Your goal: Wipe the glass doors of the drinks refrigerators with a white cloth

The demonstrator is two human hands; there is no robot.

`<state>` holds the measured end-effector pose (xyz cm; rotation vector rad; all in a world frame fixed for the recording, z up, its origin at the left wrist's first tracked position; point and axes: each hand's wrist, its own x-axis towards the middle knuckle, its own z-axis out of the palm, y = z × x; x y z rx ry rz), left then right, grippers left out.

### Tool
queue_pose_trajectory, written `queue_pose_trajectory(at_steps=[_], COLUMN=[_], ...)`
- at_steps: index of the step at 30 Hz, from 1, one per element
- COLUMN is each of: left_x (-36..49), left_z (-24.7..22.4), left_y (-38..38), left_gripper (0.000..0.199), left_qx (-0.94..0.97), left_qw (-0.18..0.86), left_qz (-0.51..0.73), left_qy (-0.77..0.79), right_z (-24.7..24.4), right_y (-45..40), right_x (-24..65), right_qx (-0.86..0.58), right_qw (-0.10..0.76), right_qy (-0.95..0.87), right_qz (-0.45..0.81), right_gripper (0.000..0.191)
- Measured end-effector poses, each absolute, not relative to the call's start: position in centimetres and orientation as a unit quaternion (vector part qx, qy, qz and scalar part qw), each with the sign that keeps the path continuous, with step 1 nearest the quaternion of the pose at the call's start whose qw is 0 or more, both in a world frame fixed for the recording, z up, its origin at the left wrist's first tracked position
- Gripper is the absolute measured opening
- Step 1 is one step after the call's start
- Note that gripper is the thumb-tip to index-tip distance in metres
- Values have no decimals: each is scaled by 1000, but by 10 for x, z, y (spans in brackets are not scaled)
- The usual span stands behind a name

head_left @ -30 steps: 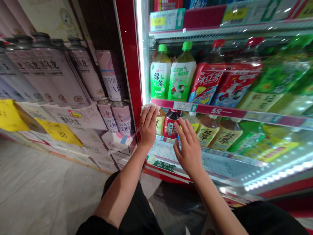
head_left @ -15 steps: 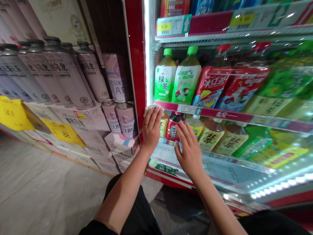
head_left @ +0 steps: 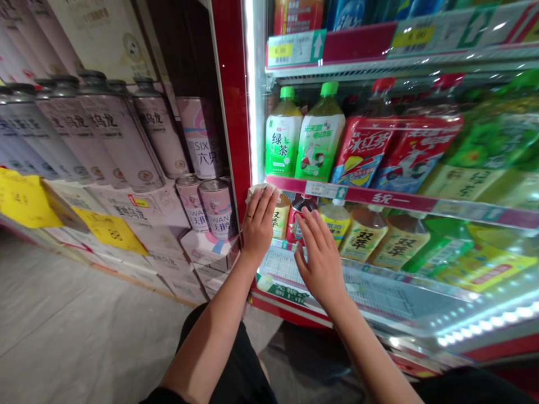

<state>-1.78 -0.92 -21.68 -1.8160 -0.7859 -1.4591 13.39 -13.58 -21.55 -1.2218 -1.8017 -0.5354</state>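
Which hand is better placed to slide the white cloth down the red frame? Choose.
Likely the left hand: its fingers lie on the cloth by the red frame; the right hand is farther from both.

White cloth (head_left: pixel 253 192) partly behind left fingers (head_left: pixel 261 205)

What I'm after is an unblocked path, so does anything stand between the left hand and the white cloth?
Nothing visible does: the left hand lies over the white cloth, its fingers directly on it. The green-capped bottles stand inside the cooler, beyond the hand, so they are not in between.
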Motion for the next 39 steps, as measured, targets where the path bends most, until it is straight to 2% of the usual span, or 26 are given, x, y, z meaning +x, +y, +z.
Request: queue_pose_trajectory(at_steps=[6, 13, 16, 21, 26, 30, 36, 39], left_x=[-20, -27, -18, -10, -18, -11, -3, -14], left_z=[-213, -207, -212, -199, -182, -194, -208, -204], left_y=[-10, 9, 4, 4, 14, 2, -10, -3], left_gripper=[72, 72, 72, 74, 71, 69, 69, 68], left_qx=[-736, -659, -672, -727, -670, -649, -713, -699], left_qw=[341, 283, 256, 316, 284, 243, 318, 321], left_qz=[-525, -623, -620, -554, -627, -653, -565, -573], left_qy=[-259, -312, -316, -255, -278, -305, -267, -282], right_z=[-223, -214, -211, -218, -225, -225, -231, -234], right_y=[-137, -133, -132, -133, -137, -136, -136, -140], right_x=[128, 131, 134, 132, 131, 134, 130, 129], right_qx=[-489, -490, -488, -495, -504, -505, -504, -500], right_qw=[426, 408, 412, 421, 413, 420, 421, 414], right_qy=[-732, -739, -739, -731, -731, -723, -728, -736], right_qz=[-209, -215, -213, -209, -202, -212, -196, -191], right_gripper=[87, 88, 88, 85, 83, 82, 86, 88])
